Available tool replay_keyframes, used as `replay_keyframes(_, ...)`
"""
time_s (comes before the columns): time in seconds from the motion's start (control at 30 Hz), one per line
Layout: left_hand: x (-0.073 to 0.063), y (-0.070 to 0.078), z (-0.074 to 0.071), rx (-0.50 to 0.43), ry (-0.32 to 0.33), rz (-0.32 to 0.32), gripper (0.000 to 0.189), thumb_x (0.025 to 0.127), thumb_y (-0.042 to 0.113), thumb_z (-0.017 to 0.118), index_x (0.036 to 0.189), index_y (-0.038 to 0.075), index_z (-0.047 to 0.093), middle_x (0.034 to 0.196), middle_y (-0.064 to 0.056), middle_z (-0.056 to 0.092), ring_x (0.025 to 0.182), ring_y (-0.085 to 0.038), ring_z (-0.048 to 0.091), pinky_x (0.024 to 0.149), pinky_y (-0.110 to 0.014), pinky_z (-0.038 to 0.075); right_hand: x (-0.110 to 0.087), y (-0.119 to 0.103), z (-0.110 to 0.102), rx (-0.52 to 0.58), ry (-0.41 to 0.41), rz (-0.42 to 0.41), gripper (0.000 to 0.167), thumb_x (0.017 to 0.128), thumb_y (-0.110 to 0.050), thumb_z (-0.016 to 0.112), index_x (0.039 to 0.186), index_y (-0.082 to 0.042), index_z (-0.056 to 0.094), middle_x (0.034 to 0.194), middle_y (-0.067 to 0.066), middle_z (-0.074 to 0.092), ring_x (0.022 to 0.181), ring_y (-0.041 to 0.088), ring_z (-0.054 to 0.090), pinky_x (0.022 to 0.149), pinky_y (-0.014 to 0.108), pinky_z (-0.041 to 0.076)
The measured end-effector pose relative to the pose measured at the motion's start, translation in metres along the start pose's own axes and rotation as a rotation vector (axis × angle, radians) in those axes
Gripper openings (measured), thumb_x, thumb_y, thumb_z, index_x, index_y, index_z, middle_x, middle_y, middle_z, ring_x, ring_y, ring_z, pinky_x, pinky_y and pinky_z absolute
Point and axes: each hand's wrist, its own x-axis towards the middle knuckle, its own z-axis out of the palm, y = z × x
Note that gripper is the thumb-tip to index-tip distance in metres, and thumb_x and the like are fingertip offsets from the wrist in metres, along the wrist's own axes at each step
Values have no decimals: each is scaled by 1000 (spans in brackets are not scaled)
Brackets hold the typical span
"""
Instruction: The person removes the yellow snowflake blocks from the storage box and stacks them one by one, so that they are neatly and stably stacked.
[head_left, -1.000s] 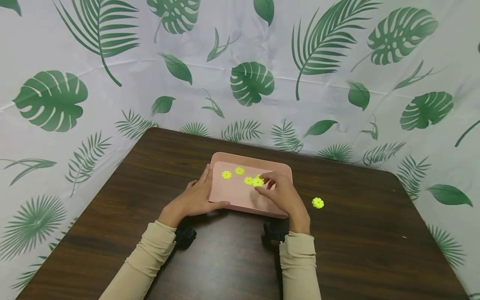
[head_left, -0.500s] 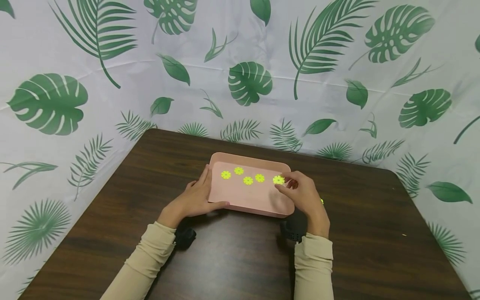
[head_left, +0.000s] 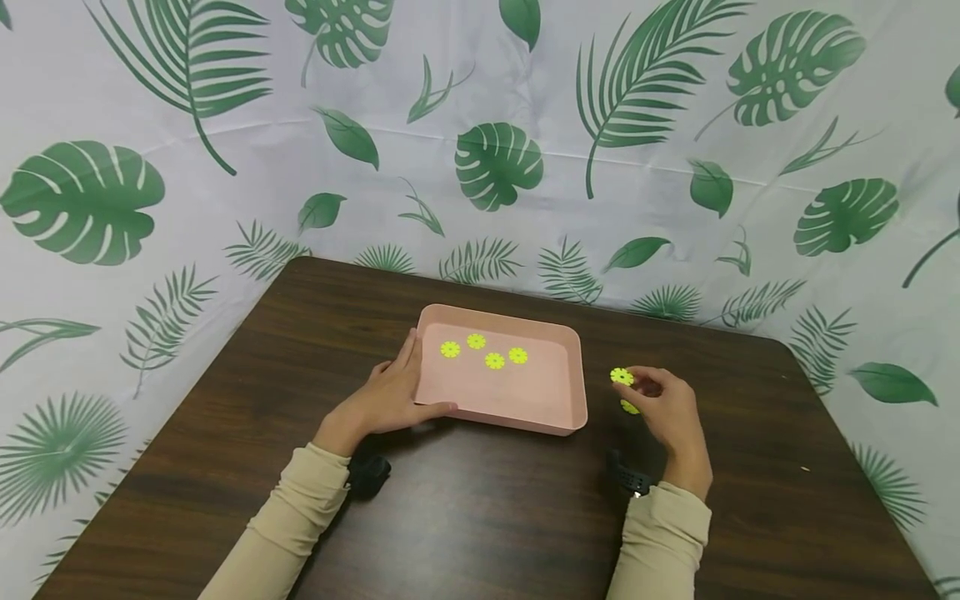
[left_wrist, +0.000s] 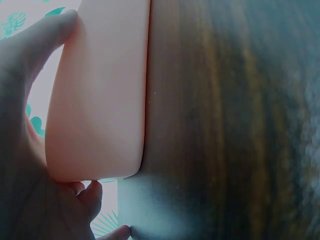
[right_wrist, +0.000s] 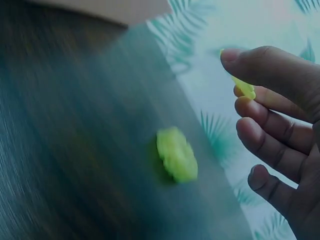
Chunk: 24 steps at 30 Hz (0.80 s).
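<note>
A pink tray (head_left: 498, 392) lies on the table, with several yellow-green flower-shaped discs (head_left: 495, 361) spread flat inside it. My left hand (head_left: 378, 397) holds the tray's near left corner, thumb along the near wall and fingers along the left side. In the left wrist view the thumb tip touches the rim above the pink wall (left_wrist: 100, 95). To the right of the tray, my right hand (head_left: 671, 412) pinches one flower-shaped disc (head_left: 621, 376) between thumb and fingers. Just below it, a small stack of the same discs (right_wrist: 177, 155) lies on the table, partly hidden by the hand in the head view.
The dark wood-grain table (head_left: 480, 517) runs up to a white curtain (head_left: 420, 75) printed with green leaves. A tiny pale speck (head_left: 805, 468) lies on the table at the right. Black wrist devices (head_left: 369, 477) sit under both wrists.
My right hand has lifted a disc from the tray and carried it right, past the tray's edge, to above the small stack. My left hand stays on the tray's corner.
</note>
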Motion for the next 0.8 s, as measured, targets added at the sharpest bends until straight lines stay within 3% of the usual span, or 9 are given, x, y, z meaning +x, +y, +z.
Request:
replay_keyframes(0.33, 1, -1, 0, 17, -3, 5, 123, 89, 71, 63, 164, -2, -1, 171, -23, -9, 157, -37, 14, 113, -71, 22, -14, 40, -10, -2, 38, 157, 48, 95, -32, 78, 125, 4, 71, 105, 15, 68, 87, 18, 56, 68, 23, 45)
replay_keyframes(0.53, 1, -2, 1, 18, -6, 4, 123, 89, 71, 62, 164, -2, -1, 171, -23, -9, 158, -36, 12, 113, -71, 22, -13, 50, -3, 21, 51, 155, 46, 90, -31, 83, 121, 2, 74, 104, 13, 72, 81, 2, 58, 69, 17, 46)
replay_keyframes(0.8, 2, -2, 1, 21, -14, -2, 124, 88, 72, 62, 164, -2, -3, 171, -21, -10, 158, -34, 10, 114, -70, 21, -10, 55, 3, 23, 45, 152, 46, 90, -30, 84, 121, 2, 74, 108, 17, 72, 82, 5, 57, 69, 19, 46)
